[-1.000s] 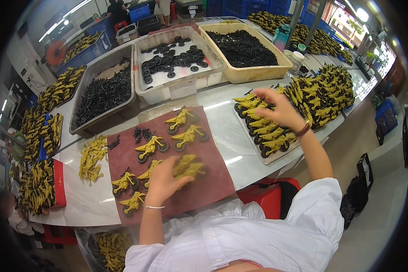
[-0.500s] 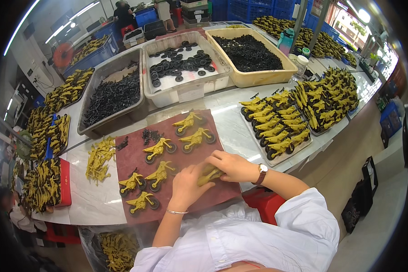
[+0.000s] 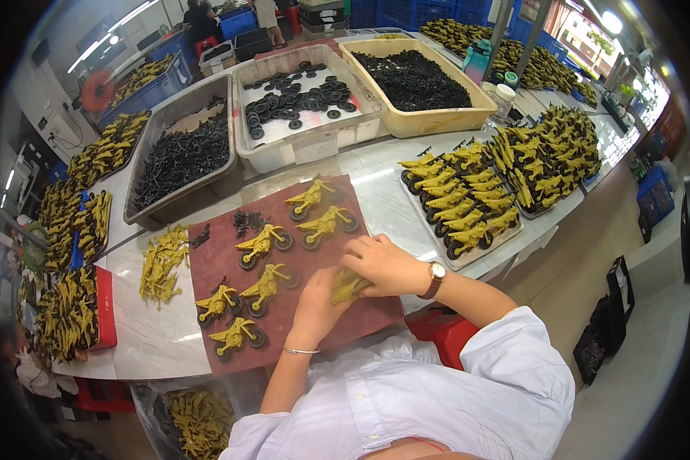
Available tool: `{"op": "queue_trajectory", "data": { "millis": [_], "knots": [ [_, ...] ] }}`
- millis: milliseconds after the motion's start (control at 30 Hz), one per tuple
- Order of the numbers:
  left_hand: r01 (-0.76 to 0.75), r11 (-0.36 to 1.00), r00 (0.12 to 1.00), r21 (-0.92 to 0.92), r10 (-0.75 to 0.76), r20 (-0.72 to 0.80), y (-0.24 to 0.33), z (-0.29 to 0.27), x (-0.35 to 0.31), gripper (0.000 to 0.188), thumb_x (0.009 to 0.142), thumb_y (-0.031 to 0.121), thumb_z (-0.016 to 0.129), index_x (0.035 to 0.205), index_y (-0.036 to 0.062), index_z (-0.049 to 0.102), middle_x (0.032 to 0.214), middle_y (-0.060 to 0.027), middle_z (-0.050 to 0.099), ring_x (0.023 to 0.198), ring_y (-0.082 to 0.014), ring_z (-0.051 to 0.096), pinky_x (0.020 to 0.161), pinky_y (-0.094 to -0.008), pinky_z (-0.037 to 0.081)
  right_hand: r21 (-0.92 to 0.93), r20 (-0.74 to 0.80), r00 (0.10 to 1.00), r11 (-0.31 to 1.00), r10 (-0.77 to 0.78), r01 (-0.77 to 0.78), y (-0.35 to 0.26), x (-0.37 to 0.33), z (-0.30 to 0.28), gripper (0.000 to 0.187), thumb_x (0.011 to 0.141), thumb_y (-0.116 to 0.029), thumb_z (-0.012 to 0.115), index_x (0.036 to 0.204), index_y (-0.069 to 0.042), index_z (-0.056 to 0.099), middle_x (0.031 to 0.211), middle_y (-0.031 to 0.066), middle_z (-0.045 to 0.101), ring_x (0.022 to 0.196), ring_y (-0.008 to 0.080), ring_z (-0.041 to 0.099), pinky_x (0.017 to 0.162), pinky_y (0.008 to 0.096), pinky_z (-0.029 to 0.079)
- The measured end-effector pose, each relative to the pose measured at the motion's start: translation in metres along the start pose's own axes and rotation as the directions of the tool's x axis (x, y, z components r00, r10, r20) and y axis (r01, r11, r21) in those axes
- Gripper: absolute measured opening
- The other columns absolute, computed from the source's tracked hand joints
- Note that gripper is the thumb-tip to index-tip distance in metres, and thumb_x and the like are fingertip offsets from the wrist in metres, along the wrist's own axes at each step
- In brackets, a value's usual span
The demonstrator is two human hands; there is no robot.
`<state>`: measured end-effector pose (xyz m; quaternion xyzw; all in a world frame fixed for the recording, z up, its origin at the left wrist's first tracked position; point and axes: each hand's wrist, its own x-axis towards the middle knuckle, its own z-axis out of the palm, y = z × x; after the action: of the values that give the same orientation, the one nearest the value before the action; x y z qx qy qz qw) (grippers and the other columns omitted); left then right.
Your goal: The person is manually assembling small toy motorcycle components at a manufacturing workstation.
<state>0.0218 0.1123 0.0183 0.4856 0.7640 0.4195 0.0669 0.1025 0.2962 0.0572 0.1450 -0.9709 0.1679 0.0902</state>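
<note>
Label (image 3: pixel 317 148) on white bin (image 3: pixel 277 156) illegible; left hand (image 3: pixel 317 303), right hand (image 3: pixel 387 268) curled round yellow piece (image 3: pixel 346 287).

On your table (image 3: pixel 387 192), a mat (image 3: pixel 376 310) lies beneath your hands (image 3: pixel 318 303). From them, six toy motorcycles (image 3: pixel 259 244) lie on it from eight round to eleven o'clock. Just beside its left edge, at nine, you have heaped bodies (image 3: pixel 161 268). Behind the mat, three bins (image 3: pixel 437 123) stand from ten to one; a loaded tray (image 3: pixel 489 251) sits at two.

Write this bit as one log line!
left hand: gripping yellow piece | right hand: on same piece | maroon mat: yellow motorbikes, small black parts
</note>
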Motion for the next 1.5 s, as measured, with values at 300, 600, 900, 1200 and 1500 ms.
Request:
{"op": "queue_trajectory", "data": {
  "millis": [300, 600, 900, 1200, 1500],
  "knots": [
    [0.026, 1.0, 0.999, -0.006, -0.026, -0.028, 0.006, 0.0, 0.003, 0.082, 0.062, 0.012, 0.086, 0.13, 0.001, 0.043, 0.114, -0.0178, 0.056, 0.104, -0.0323, 0.058, 0.087, -0.0388, 0.05, -0.172, 0.037, 0.999, 0.985, 0.034, -0.027, 0.011, 0.008, 0.013, 0.043, 0.06, -0.018, 0.077, 0.097, -0.011, 0.057, 0.094, 0.0066, 0.058, 0.086, 0.0281, 0.06, 0.068, 0.0401, 0.05],
    [0.109, 0.99, 0.994, -0.087, -0.109, 0.007, 0.004, -0.019, -0.01, 0.087, 0.063, 0.019, 0.085, 0.137, 0.0044, 0.041, 0.123, -0.0161, 0.053, 0.115, -0.0326, 0.052, 0.096, -0.0405, 0.044, -0.048, 0.002, 0.962, 0.961, 0.273, -0.272, 0.086, -0.052, -0.134, 0.047, 0.058, -0.01, 0.08, 0.101, -0.007, 0.061, 0.098, 0.0097, 0.063, 0.088, 0.0304, 0.062, 0.076, 0.0371, 0.051],
    [0.111, 0.992, 0.991, -0.055, -0.106, 0.078, 0.001, -0.014, -0.013, 0.072, 0.067, 0.02, 0.082, 0.129, 0.0012, 0.049, 0.121, -0.0183, 0.056, 0.111, -0.0352, 0.054, 0.093, -0.0421, 0.045, -0.429, 0.18, 0.739, 0.727, 0.65, -0.535, 0.234, -0.112, -0.201, 0.067, 0.046, -0.007, 0.087, 0.108, -0.009, 0.064, 0.107, 0.011, 0.065, 0.101, 0.0321, 0.061, 0.082, 0.0406, 0.052],
    [0.14, 0.989, 0.987, -0.051, -0.136, 0.087, -0.006, -0.014, -0.013, 0.067, 0.068, 0.021, 0.081, 0.124, -0.0005, 0.053, 0.116, -0.0185, 0.059, 0.107, -0.036, 0.056, 0.092, -0.0421, 0.045, -0.429, 0.321, 0.589, 0.669, 0.741, -0.608, 0.241, -0.085, -0.193, 0.082, 0.041, -0.005, 0.091, 0.113, -0.016, 0.053, 0.116, 0.014, 0.053, 0.108, 0.0343, 0.054, 0.081, 0.0437, 0.05],
    [0.118, 0.992, 0.99, -0.032, -0.115, 0.081, -0.009, -0.016, -0.016, 0.061, 0.069, 0.023, 0.08, 0.12, 0.0, 0.055, 0.114, -0.0177, 0.06, 0.105, -0.0354, 0.057, 0.09, -0.0417, 0.045, -0.192, 0.126, 0.741, 0.749, 0.66, -0.634, 0.247, -0.123, -0.177, 0.081, 0.047, 0.004, 0.084, 0.114, -0.018, 0.046, 0.122, 0.0111, 0.042, 0.112, 0.0348, 0.049, 0.088, 0.0441, 0.049]
  ]
}}
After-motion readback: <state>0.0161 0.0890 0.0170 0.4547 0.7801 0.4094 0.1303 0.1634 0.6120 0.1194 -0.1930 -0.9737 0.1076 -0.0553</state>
